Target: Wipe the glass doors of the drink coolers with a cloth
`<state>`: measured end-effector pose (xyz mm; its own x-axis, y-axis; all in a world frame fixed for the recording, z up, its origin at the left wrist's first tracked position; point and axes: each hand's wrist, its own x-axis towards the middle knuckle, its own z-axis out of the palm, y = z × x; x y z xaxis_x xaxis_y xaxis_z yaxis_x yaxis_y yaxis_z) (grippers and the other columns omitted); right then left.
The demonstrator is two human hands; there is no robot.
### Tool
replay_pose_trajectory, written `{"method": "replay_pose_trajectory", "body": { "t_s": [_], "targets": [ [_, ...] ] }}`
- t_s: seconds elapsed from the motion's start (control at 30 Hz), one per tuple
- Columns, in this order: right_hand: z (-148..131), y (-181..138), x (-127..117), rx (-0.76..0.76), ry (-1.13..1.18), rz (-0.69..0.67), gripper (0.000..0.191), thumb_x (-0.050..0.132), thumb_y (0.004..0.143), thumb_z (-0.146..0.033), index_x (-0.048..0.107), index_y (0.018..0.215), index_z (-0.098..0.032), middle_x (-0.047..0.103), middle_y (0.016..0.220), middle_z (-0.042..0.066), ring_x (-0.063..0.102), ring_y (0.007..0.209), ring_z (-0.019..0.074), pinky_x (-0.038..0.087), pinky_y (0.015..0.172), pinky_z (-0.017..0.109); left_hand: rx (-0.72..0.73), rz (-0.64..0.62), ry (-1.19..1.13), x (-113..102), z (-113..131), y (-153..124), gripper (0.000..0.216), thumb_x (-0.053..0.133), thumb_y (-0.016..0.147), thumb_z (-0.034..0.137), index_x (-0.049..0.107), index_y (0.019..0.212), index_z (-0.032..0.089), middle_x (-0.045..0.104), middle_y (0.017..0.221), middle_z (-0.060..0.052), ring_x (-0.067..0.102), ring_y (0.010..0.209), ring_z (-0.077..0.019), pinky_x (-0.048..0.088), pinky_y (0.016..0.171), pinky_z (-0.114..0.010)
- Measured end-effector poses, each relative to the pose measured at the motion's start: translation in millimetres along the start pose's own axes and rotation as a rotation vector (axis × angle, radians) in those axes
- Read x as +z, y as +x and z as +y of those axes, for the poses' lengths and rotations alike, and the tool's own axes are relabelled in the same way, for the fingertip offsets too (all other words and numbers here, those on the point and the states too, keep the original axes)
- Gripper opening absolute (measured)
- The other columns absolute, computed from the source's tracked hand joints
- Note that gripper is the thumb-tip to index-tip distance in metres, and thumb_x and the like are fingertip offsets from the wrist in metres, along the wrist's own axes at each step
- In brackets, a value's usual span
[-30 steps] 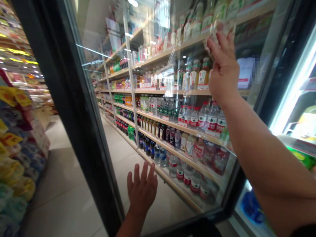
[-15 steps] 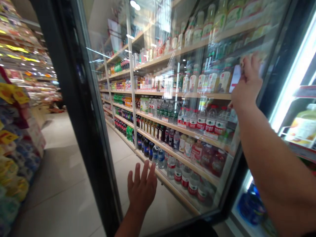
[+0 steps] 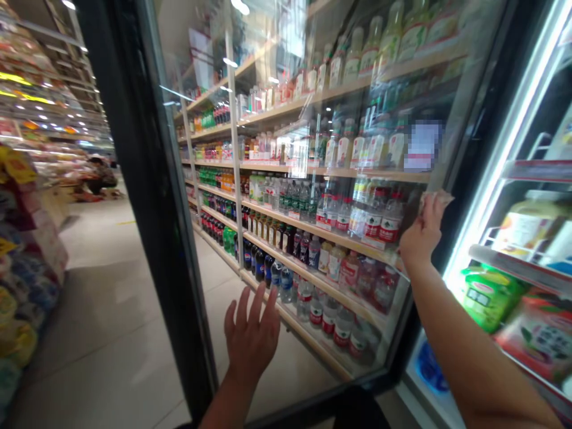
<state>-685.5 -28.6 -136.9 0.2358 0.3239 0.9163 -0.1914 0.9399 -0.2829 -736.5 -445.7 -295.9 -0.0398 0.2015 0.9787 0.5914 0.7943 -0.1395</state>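
Observation:
A glass door (image 3: 277, 351) with a dark frame (image 3: 147, 196) stands swung out in front of me. My right hand (image 3: 420, 232) presses a pale, crumpled cloth (image 3: 440, 199) to the glass near the right side of the frame. Lower down, my left hand (image 3: 252, 330) has its fingers spread, flat toward the glass; whether the palm touches it I cannot tell. A whitish rectangular sticker (image 3: 423, 144), blurred out, shows on the glass above my right hand.
Beyond the glass, wooden shelves (image 3: 308, 235) carry rows of drink bottles (image 3: 344, 330). A lit cooler (image 3: 513, 271) with bottles and a green pouch (image 3: 491, 295) is at right. Packaged goods (image 3: 20, 333) line the left; a crouching person (image 3: 100, 176) is far down the aisle.
My right hand has moved down the glass with the cloth, from beside the sticker to below it. My left hand stays spread in nearly the same place. More of the cooler shows.

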Motion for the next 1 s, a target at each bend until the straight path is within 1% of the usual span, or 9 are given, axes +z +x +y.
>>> {"method": "replay_pose_trajectory", "body": {
  "t_s": [0.17, 0.3, 0.37, 0.43, 0.53, 0.67, 0.77, 0.9, 1.0],
  "targets": [
    [-9.4, -25.0, -17.3, 0.012, -0.034, -0.06, 0.054, 0.04, 0.089, -0.016, 0.058, 0.139, -0.024, 0.042, 0.155, 0.008, 0.035, 0.147, 0.0206, 0.026, 0.124, 0.046, 0.027, 0.078, 0.076, -3.8, -9.0, 30.4, 0.073, 0.071, 0.083, 0.023, 0.041, 0.149, 0.022, 0.041, 0.155, -0.01, 0.03, 0.149, -0.0288, 0.023, 0.123, -0.046],
    [-22.8, -79.5, -37.2, 0.103, -0.114, -0.128, 0.053, 0.034, 0.095, -0.02, 0.05, 0.145, -0.016, 0.036, 0.159, 0.012, 0.028, 0.151, 0.022, 0.021, 0.125, 0.051, -0.006, 0.041, 0.113, 4.6, -16.5, 39.8, 0.073, 0.067, 0.086, 0.026, 0.036, 0.152, 0.022, 0.029, 0.16, -0.01, 0.019, 0.152, -0.0315, 0.016, 0.124, -0.051],
    [-26.9, -108.0, -45.9, 0.138, -0.145, -0.149, 0.054, 0.033, 0.095, -0.021, 0.048, 0.146, -0.016, 0.033, 0.16, 0.012, 0.026, 0.151, 0.0224, 0.02, 0.126, 0.051, -0.004, 0.03, 0.114, 8.4, -17.9, 38.1, 0.072, 0.065, 0.088, 0.027, 0.034, 0.153, 0.023, 0.029, 0.16, -0.01, 0.018, 0.152, -0.0304, 0.015, 0.125, -0.05],
    [-28.9, -121.0, -49.1, 0.16, -0.154, -0.144, 0.054, 0.033, 0.095, -0.023, 0.049, 0.146, -0.019, 0.035, 0.16, 0.01, 0.027, 0.151, 0.0218, 0.021, 0.126, 0.05, 0.006, 0.035, 0.112, 10.7, -18.3, 35.8, 0.073, 0.065, 0.087, 0.027, 0.033, 0.153, 0.023, 0.029, 0.16, -0.01, 0.017, 0.152, -0.0303, 0.014, 0.125, -0.05],
    [-34.1, -108.9, -42.6, 0.18, -0.158, -0.122, 0.052, 0.033, 0.095, -0.025, 0.051, 0.144, -0.023, 0.038, 0.159, 0.007, 0.028, 0.15, 0.0195, 0.022, 0.126, 0.048, 0.012, 0.047, 0.118, 11.8, -18.7, 34.6, 0.075, 0.067, 0.086, 0.026, 0.035, 0.153, 0.021, 0.029, 0.16, -0.012, 0.017, 0.152, -0.0307, 0.013, 0.125, -0.05],
    [-59.0, -95.8, -26.9, 0.148, -0.137, -0.143, 0.052, 0.032, 0.097, -0.023, 0.051, 0.144, -0.018, 0.039, 0.158, 0.01, 0.027, 0.151, 0.0237, 0.024, 0.124, 0.055, 0.009, 0.05, 0.124, 11.4, -19.3, 34.5, 0.073, 0.067, 0.085, 0.026, 0.038, 0.151, 0.02, 0.03, 0.16, -0.011, 0.019, 0.152, -0.0316, 0.014, 0.125, -0.049],
    [-88.3, -125.4, -19.8, 0.051, -0.084, -0.176, 0.053, 0.032, 0.097, -0.018, 0.047, 0.147, -0.025, 0.039, 0.158, 0.007, 0.025, 0.152, 0.0263, 0.024, 0.122, 0.063, 0.012, 0.047, 0.112, 10.6, -19.5, 33.7, 0.072, 0.066, 0.087, 0.027, 0.036, 0.152, 0.021, 0.029, 0.16, -0.011, 0.018, 0.152, -0.0307, 0.014, 0.125, -0.049],
    [-123.3, -173.9, -14.7, -0.136, 0.034, -0.32, 0.061, 0.038, 0.094, -0.012, 0.04, 0.15, -0.039, 0.044, 0.155, 0.002, 0.026, 0.151, 0.0278, 0.027, 0.119, 0.068, 0.013, 0.048, 0.102, 9.3, -19.6, 33.2, 0.072, 0.066, 0.087, 0.027, 0.036, 0.152, 0.02, 0.03, 0.16, -0.011, 0.017, 0.152, -0.0302, 0.014, 0.125, -0.048],
    [-142.6, -184.1, -10.2, -0.168, 0.073, -0.364, 0.066, 0.039, 0.093, -0.009, 0.038, 0.15, -0.041, 0.047, 0.153, 0.002, 0.027, 0.151, 0.0285, 0.029, 0.117, 0.07, 0.011, 0.046, 0.093, 8.7, -19.5, 33.6, 0.073, 0.066, 0.087, 0.026, 0.035, 0.152, 0.021, 0.028, 0.161, -0.01, 0.017, 0.152, -0.0301, 0.013, 0.125, -0.047]
  ]
}}
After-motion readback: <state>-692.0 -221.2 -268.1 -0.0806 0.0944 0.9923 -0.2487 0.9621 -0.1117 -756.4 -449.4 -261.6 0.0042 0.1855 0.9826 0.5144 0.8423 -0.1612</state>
